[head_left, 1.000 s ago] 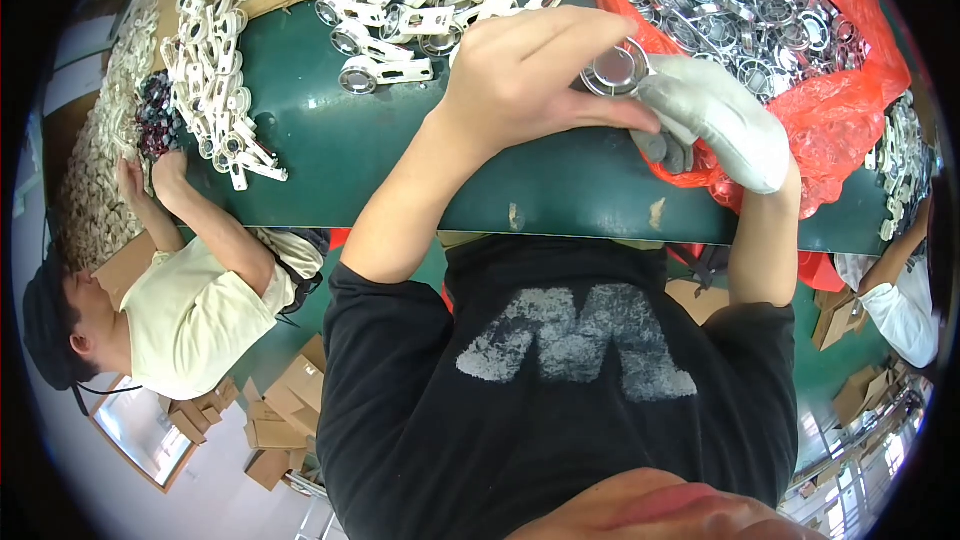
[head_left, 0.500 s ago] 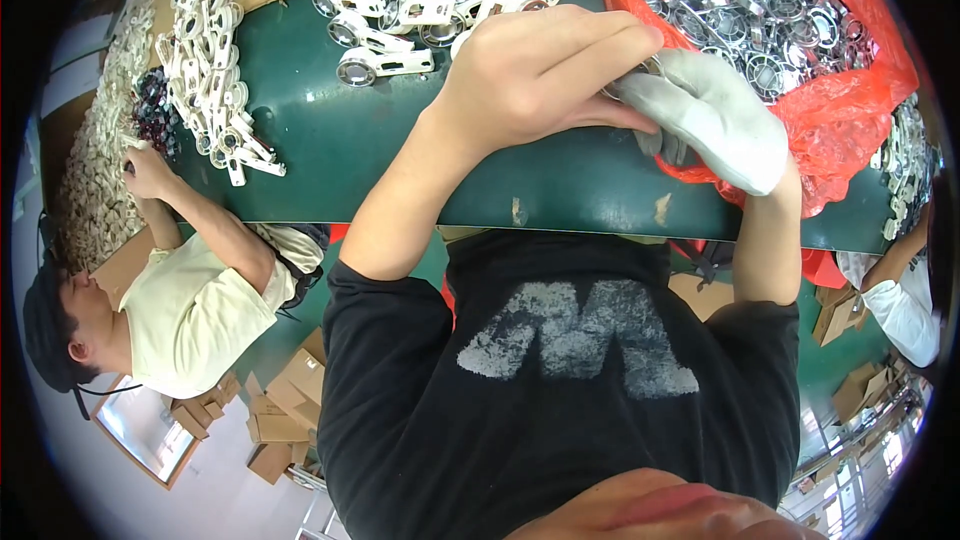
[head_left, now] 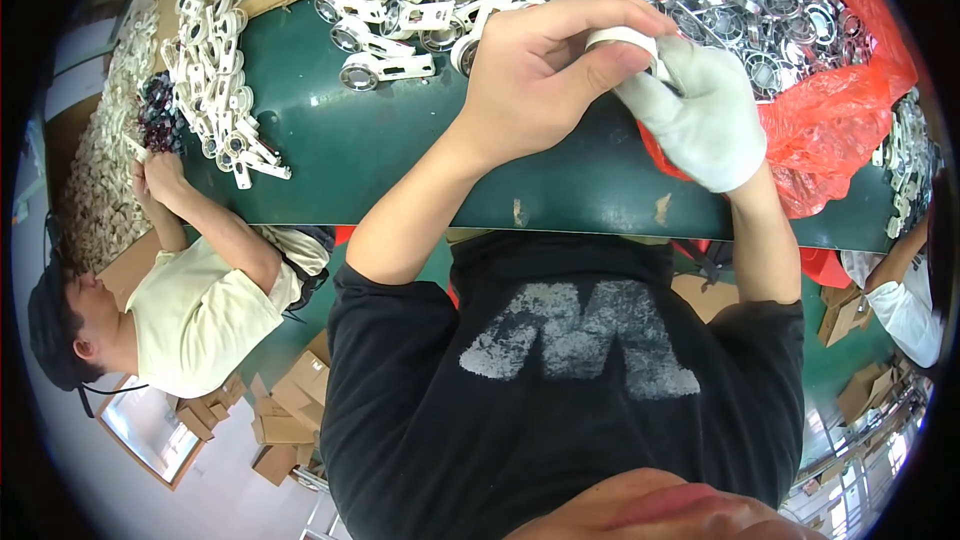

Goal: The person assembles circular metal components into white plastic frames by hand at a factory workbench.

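My bare left hand and my right hand, in a pale grey-white glove, meet above the green table. Between them is a white plastic part with a rounded rim. The left thumb and fingers pinch its round end, while the gloved fingers close on its other side. Most of that part is hidden by the hands. Left of my left hand lie several white plastic pieces with round silver-and-grey heads. Just beyond my right hand is a heap of shiny chrome rings in a red plastic bag.
A green table runs across, its near edge close to my body. At left, a co-worker works beside a long pile of white parts and small dark pieces. Cardboard boxes lie on the floor. Another person's arm shows at far right.
My hands have turned, so the white rim now shows between them where it was hidden. The gloved hand has tilted more upright and shifted slightly left. The co-worker's hands moved slightly.
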`<act>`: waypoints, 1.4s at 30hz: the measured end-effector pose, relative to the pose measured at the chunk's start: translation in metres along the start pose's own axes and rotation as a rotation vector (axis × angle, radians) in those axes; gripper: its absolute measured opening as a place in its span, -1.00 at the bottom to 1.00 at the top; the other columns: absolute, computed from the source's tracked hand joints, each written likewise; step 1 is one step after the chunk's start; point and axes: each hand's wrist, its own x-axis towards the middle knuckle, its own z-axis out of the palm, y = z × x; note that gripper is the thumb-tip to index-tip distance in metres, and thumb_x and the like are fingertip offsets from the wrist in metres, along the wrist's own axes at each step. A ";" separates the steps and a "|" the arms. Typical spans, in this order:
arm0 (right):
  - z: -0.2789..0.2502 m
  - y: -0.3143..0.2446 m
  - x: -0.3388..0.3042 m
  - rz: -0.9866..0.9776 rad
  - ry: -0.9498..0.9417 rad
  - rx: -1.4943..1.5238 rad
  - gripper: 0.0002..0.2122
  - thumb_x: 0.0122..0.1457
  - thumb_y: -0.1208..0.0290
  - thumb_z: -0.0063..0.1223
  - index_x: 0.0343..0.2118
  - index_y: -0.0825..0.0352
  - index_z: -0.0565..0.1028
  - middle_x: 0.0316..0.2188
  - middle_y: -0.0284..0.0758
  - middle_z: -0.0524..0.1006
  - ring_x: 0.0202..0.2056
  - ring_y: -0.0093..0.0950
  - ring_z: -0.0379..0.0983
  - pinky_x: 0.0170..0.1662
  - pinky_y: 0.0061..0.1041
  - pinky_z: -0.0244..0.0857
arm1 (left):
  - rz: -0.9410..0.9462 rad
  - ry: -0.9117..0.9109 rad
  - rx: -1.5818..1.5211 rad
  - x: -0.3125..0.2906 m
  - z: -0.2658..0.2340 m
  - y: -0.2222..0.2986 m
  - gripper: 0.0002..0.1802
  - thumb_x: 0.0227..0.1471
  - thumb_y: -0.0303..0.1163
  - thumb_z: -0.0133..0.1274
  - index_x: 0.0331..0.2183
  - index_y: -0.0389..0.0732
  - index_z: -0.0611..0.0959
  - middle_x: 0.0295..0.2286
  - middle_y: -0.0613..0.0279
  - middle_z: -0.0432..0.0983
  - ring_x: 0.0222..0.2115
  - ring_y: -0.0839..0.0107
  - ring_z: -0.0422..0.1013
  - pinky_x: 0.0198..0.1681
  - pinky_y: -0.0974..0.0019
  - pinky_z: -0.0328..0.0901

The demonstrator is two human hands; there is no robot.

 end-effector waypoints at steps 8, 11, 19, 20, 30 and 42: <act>0.002 0.000 -0.005 -0.142 0.065 0.071 -0.72 0.20 0.15 0.24 -0.21 0.27 0.59 -0.47 -0.18 0.58 -0.46 -0.25 0.57 -0.34 -0.41 0.43 | 0.202 -0.103 0.379 0.009 -0.019 0.008 -0.67 0.08 -0.38 0.29 -0.11 -0.30 0.71 -0.12 0.10 0.59 -0.16 0.33 0.53 -0.06 0.35 0.40; -0.005 -0.012 0.001 0.052 -0.114 0.034 -0.68 0.25 0.16 0.16 -0.10 0.30 0.58 -0.44 -0.20 0.60 -0.43 -0.32 0.57 -0.29 -0.44 0.42 | 0.021 0.117 0.730 0.009 -0.031 0.033 -0.77 -0.08 -0.32 0.38 -0.28 -0.06 0.80 -0.34 0.32 0.57 -0.43 0.51 0.42 -0.41 0.44 0.32; 0.004 -0.005 0.000 0.042 0.052 0.102 -0.75 0.29 0.50 0.05 -0.01 0.44 0.54 -0.23 -0.23 0.64 -0.29 -0.54 0.56 -0.12 -0.55 0.41 | -0.198 0.672 1.077 0.025 -0.120 0.062 -0.68 0.15 -0.26 0.15 -0.35 -0.39 0.70 -0.52 0.04 0.60 -0.48 0.28 0.52 -0.36 0.26 0.36; 0.005 -0.003 0.001 0.046 0.034 0.100 -0.75 0.30 0.48 0.04 -0.01 0.44 0.54 -0.25 -0.25 0.63 -0.30 -0.54 0.55 -0.13 -0.55 0.41 | -0.164 0.638 1.205 0.020 -0.126 0.064 -0.69 0.13 -0.26 0.16 -0.35 -0.38 0.70 -0.50 -0.02 0.60 -0.44 0.17 0.55 -0.32 0.21 0.38; -0.004 0.003 0.005 -0.001 0.048 -0.018 -0.75 0.29 0.46 0.05 -0.04 0.44 0.56 -0.11 -0.14 0.62 -0.17 -0.42 0.59 0.00 -0.49 0.39 | -0.963 0.914 2.010 -0.152 -0.219 0.096 -0.40 -0.05 0.04 0.24 -0.10 -0.24 0.68 -0.03 -0.04 0.53 -0.01 -0.11 0.42 0.05 -0.09 0.33; -0.005 -0.001 0.003 -0.152 0.030 0.026 -0.63 0.18 0.27 0.18 0.02 0.31 0.54 -0.08 -0.17 0.60 -0.05 -0.23 0.57 0.05 -0.36 0.40 | 0.046 0.810 0.994 -0.076 -0.114 0.079 -0.68 0.19 -0.57 0.08 0.00 -0.35 0.57 -0.12 0.09 0.55 -0.20 0.38 0.52 -0.10 0.35 0.43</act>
